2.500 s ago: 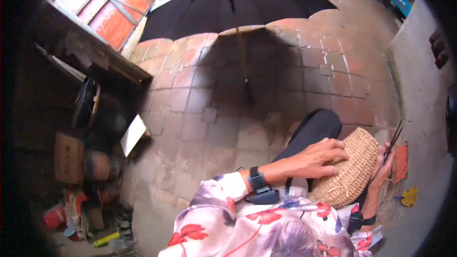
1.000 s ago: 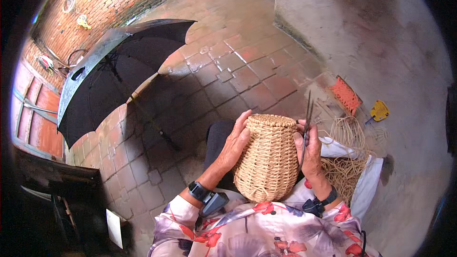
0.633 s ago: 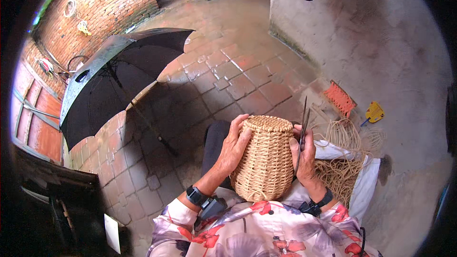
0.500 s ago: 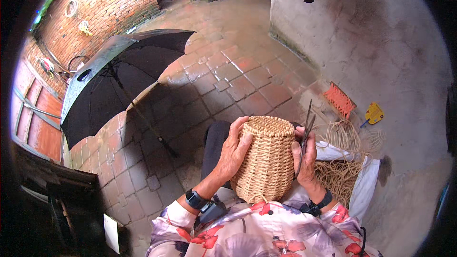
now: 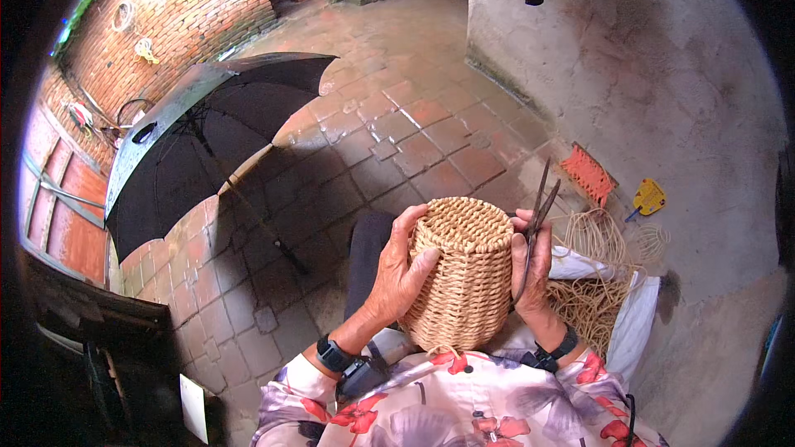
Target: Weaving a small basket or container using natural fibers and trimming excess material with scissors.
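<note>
A tan woven basket stands in my lap, its round woven end turned upward and a loose strand at its lower edge. Against its left side my left hand is wrapped, with the thumb on the front and the fingers at the upper rim. My right hand grips dark metal scissors, blades pointing up and slightly apart, and rests by the basket's right side. Part of the right fingers is hidden behind the basket and the scissors.
At my right, a white sack holds coiled tan cord. Beyond it lie an orange-red slatted piece and a yellow flyswatter-like paddle by the grey wall. An open black umbrella lies on the paving at left.
The basket's upper end has tipped slightly toward me, showing more of its round top. The scissor blades have spread a little and turned. Both hands keep their places.
</note>
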Demonstrator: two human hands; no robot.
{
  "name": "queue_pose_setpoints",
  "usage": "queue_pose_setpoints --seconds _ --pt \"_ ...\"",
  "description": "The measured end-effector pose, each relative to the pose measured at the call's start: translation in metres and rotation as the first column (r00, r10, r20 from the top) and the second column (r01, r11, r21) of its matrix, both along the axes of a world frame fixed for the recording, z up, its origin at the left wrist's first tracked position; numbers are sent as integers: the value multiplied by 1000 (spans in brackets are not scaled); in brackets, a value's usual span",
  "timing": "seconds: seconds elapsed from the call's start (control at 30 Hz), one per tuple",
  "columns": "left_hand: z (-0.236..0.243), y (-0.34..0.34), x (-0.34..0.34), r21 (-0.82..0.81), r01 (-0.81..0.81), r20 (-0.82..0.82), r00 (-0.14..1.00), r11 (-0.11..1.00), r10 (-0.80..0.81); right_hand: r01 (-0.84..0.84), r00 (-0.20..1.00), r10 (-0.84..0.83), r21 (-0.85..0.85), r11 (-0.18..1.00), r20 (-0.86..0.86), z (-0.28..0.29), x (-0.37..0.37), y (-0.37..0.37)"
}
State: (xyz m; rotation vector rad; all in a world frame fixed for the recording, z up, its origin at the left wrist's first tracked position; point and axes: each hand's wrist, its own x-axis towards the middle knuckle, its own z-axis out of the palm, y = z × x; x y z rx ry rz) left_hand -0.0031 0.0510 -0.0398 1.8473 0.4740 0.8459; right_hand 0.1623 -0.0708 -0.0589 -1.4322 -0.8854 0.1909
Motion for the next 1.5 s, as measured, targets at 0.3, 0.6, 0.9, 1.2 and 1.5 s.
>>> queue_pose_setpoints --seconds 0.3,0.6,0.9,1.2,1.5 --pt "-24 14 14 -88 -4 -94 996 996 -5 19 1000 -21 -98 995 -22 -17 10 14" --pt "-26 11 10 -147 -12 -109 994 989 -4 206 957 -161 -176 963 239 -19 39 4" --pt "-27 14 16 -153 -23 -120 993 988 4 320 898 -106 -470 822 427 -61 55 0" --pt "-35 15 11 -108 -31 -102 995 994 20 329 869 -97 -421 845 486 -86 65 0" --pt "-31 14 4 -104 -31 -100 995 994 21 248 886 -10 -454 856 464 -84 67 0"
